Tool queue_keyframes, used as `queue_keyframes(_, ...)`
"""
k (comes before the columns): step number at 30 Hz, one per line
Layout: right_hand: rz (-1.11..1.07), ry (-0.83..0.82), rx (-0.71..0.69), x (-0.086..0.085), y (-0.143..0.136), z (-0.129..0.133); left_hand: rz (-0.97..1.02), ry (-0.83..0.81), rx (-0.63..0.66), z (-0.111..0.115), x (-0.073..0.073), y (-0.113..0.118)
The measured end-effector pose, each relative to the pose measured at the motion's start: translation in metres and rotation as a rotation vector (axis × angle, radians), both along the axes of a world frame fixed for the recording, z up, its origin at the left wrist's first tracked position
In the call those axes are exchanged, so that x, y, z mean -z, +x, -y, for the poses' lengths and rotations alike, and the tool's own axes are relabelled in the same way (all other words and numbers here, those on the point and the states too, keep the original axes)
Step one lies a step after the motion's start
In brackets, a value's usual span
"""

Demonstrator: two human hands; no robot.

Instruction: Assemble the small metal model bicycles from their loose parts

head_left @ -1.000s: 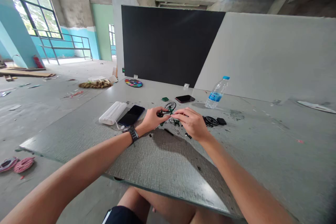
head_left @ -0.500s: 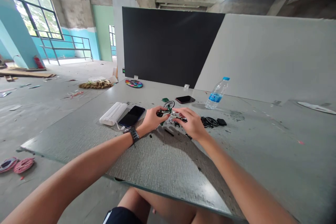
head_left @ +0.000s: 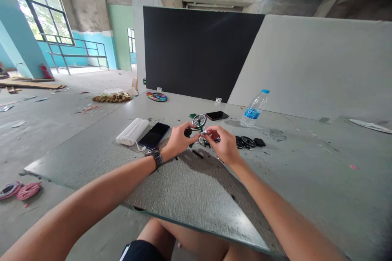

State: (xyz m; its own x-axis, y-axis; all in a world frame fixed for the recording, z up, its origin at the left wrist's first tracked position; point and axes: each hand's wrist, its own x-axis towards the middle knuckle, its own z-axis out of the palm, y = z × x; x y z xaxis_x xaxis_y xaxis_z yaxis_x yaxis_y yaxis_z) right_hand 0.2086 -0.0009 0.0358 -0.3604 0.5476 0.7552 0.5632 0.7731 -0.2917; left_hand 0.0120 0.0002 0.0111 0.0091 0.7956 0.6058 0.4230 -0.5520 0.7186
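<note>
A small model bicycle with a green frame and a spoked wheel point(head_left: 199, 120) is held up over the table. My left hand point(head_left: 178, 138) grips its frame between thumb and fingers. My right hand point(head_left: 225, 142) is closed in a pinch on a small silvery part point(head_left: 204, 132) against the frame; my fingers hide its exact shape. Just right of my right hand lie a black toy wheel point(head_left: 248, 141) and other black pieces. A thin black stick point(head_left: 197, 154) rests on the table below my hands.
Left of my hands are a dark phone point(head_left: 154, 135) and a white power bank point(head_left: 132, 131) with a cable. Behind stand another phone point(head_left: 217, 115), a water bottle point(head_left: 255, 109) and a paint palette point(head_left: 156, 97). The glass table edge point(head_left: 196, 225) runs close to my legs.
My right fingertips have drawn together into a pinch on the silvery part. The model bicycle has tilted slightly, its spoked wheel showing more fully. My left hand keeps its hold.
</note>
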Motion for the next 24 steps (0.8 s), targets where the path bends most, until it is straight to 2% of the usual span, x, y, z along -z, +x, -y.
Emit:
queue_keyframes(4,-0.016,0.005,0.009,0.0002,-0.0013,0.0010,0.024,0.029,0.006,0.0014,-0.0007,0.0007)
queue_keyframes(8,-0.066,-0.059,0.006,0.0026,-0.0012,-0.0005,0.037,0.069,0.025,0.0045,-0.0026,0.0015)
queue_keyframes(18,-0.123,-0.145,-0.068,-0.0005,-0.0020,0.0012,0.043,0.106,0.028,0.0072,-0.0046,0.0027)
queue_keyframes(24,-0.146,-0.102,-0.008,-0.0011,-0.0037,0.0044,0.034,0.076,0.003,0.0073,-0.0059,0.0021)
